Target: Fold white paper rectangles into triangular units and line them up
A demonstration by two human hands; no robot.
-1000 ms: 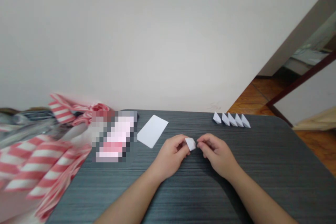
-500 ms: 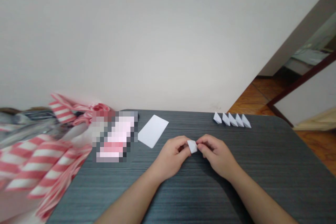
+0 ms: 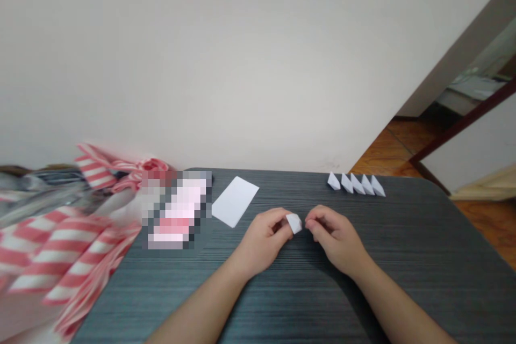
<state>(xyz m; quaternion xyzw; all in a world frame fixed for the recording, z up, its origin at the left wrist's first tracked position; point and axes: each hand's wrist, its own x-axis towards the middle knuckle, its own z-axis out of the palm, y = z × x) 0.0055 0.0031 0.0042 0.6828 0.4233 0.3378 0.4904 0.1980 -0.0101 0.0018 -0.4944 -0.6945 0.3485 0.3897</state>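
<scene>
My left hand (image 3: pixel 266 239) is closed on a small piece of folded white paper (image 3: pixel 294 223), pinched between thumb and fingers just above the dark table. My right hand (image 3: pixel 331 234) is just to the right of it, with thumb and fingertips pressed together. A narrow gap separates these fingertips from the paper, and I see nothing held in them. Several folded white paper pieces (image 3: pixel 358 184), pointed at the top, stand in a row at the table's back right. Flat white paper (image 3: pixel 236 201) lies beyond my left hand, to the left.
The dark, wood-grained table (image 3: pixel 258 301) meets a pale wall (image 3: pixel 242 64) at its back edge. A pixelated pinkish rectangular object (image 3: pixel 181 209) lies at the table's left. Red-and-white striped cloth (image 3: pixel 68 252) is heaped beside the left edge. A wooden floor (image 3: pixel 382 145) shows at the right.
My right fingertips have come off the folded paper and moved slightly right. The paper stays in my left hand, tilted a little differently.
</scene>
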